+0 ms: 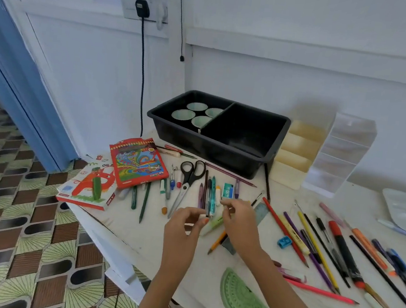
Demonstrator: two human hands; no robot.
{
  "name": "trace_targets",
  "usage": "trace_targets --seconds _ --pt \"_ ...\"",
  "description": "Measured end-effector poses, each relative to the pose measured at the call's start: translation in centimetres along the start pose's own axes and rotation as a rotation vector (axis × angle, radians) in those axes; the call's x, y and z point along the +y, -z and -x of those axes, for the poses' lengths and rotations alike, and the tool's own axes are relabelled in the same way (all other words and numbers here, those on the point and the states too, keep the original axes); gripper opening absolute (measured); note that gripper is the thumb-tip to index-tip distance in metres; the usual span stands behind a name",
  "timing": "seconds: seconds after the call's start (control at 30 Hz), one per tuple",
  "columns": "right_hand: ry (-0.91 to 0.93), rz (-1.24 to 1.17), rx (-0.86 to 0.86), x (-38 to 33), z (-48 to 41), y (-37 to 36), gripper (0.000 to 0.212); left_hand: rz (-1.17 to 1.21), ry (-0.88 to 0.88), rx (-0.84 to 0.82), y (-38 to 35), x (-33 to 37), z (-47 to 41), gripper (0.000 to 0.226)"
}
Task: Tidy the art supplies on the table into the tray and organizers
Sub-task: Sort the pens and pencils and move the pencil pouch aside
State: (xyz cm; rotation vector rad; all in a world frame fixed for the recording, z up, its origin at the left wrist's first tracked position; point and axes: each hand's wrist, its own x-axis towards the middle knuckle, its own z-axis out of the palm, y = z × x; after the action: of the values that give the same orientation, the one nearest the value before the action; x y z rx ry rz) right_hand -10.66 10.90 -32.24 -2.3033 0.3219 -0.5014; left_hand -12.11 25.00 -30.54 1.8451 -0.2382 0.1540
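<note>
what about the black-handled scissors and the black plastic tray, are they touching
Apart. The head view shows the black-handled scissors in front of the black plastic tray, with a strip of white table and a purple pencil between them.

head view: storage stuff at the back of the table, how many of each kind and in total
black plastic two-compartment tray: 1
pale green round cups in its left compartment: 4
tiered organizers, a cream plastic organizer and a clear plastic organizer: 2
total: 7
</note>
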Motion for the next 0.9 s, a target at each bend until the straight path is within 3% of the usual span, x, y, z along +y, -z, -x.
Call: trace_targets --seconds 0.2,0.33,0.5,0.73,0.9 --pt "-0.154 0.354 0.014 -1.4 -2.8 -2.3 0.023 0.063 0.056 0.074 1.8 -0.8 -1.3 0.01" --pt "-0.202 0.434 0.056 -1.7 -2.9 -3.2 0.028 0.08 0.062 0.077 2.5 -1.1 -1.4 0.011" --pt "-0.239 0.214 0.18 -1.2 -2.7 -3.4 0.029 0.107 0.061 0.095 2.9 -1.4 -1.0 0.012" --pt "-0.209 -0.191 0.294 -1.3 -0.2 -0.2 0.014 0.17 0.031 0.072 1.9 -0.2 -0.1 0.011" --pt "-0.193 -0.294 0.342 -0.8 2.8 3.4 0.012 0.211 -0.009 0.011 0.4 1.5 1.7 0.007"
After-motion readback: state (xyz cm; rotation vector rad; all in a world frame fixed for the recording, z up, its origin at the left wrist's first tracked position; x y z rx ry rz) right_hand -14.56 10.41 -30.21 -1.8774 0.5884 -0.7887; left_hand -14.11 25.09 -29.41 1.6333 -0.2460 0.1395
